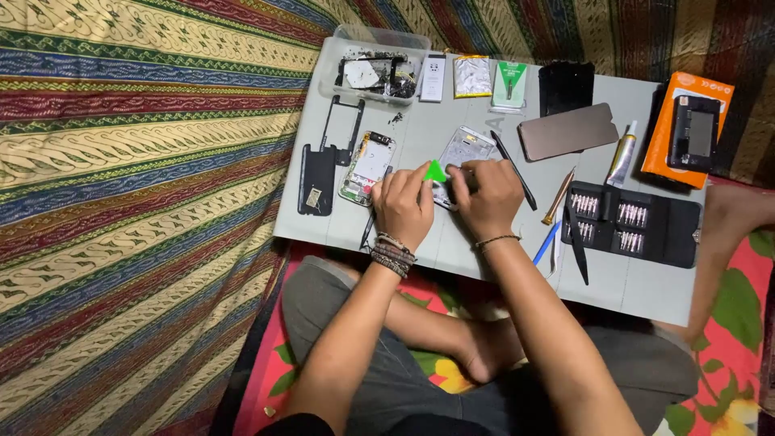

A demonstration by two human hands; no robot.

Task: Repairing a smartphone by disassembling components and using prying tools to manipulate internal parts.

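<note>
A grey mat [484,250] lies under both hands. The right hand [487,198] is closed down on a silver phone frame [464,152], which sticks out beyond its fingers. Just beside it, the left hand [402,203] pinches 1 green pick [435,171] between its fingertips, touching the frame's edge.

Home floor: batik cloth [121,161], repair mat [484,250].

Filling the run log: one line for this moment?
left hand: holds green pick | right hand: on phone frame | surface: grey mat
</note>
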